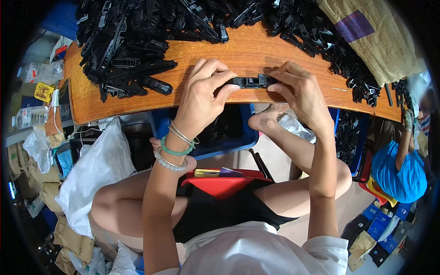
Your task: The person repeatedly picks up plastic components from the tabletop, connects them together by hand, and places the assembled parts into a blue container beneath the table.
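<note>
Black part (255, 81), one, long and narrow, ridged, apparently plastic; located at the near edge of the wooden table (250, 52), between the two hands, lying roughly left to right; whether it touches the tabletop or is held just above, cannot be told. Left hand (205, 89), closed, thumb and fingers pinching the part's left end; bangles at the wrist. Right hand (298, 85), closed likewise on the right end, leaving the middle bare. Handling, as judged: light, stiff, smooth enough to slip a little, thin ridges and tabs possibly liable to snap under bending; best taken by the solid ends, in a finger pinch, clear of the raised middle. Similar pieces: a large tangled heap (121, 39) at far left; one loose piece (157, 85) at its near edge, just left of the left hand; a second heap (298, 25) at far right, beside a woven sack (389, 41). Below the table: a blue tub (250, 138), its dark contents too dim to identify. Near left: a white plastic bag (98, 176). Right, well apart: another person in a blue top (398, 172), partly in view.
</note>
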`<state>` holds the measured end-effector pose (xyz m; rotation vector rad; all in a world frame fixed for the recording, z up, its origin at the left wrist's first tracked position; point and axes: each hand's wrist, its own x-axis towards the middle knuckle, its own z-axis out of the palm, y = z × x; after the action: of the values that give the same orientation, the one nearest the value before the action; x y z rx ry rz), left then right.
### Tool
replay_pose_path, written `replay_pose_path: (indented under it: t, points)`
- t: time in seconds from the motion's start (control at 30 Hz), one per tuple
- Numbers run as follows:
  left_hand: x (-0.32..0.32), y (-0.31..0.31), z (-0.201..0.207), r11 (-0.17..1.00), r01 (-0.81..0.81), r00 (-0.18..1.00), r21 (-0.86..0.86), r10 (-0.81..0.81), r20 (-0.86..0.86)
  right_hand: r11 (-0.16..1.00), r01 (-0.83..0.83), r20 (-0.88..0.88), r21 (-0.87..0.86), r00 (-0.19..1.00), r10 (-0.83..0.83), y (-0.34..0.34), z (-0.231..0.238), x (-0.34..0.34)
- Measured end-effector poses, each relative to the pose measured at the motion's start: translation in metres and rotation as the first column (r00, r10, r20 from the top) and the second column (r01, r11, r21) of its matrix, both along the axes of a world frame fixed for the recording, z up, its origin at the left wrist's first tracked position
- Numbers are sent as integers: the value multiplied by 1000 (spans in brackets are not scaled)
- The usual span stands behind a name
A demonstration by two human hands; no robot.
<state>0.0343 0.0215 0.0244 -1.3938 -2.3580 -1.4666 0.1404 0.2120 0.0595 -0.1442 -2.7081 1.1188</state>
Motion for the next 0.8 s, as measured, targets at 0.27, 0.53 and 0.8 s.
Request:
replay_pose_path:
  t: [0.27, 0.53, 0.8]
  points:
    - [0, 7, -3, 999, 52, 997, 5, -52, -60, 917, -168, -139, 363, 963, 231, -8, 1, -12]
    - [-19, 13, 18, 994, 83, 950, -77, -56, 306, 947, -303, -31, -107, 953, 301, -38, -5, 21]
    - [-59, 50, 13, 903, -343, 725, -259, 79, -685, 738, 562, -427, 373, 810, -402, 43, -20, -30]
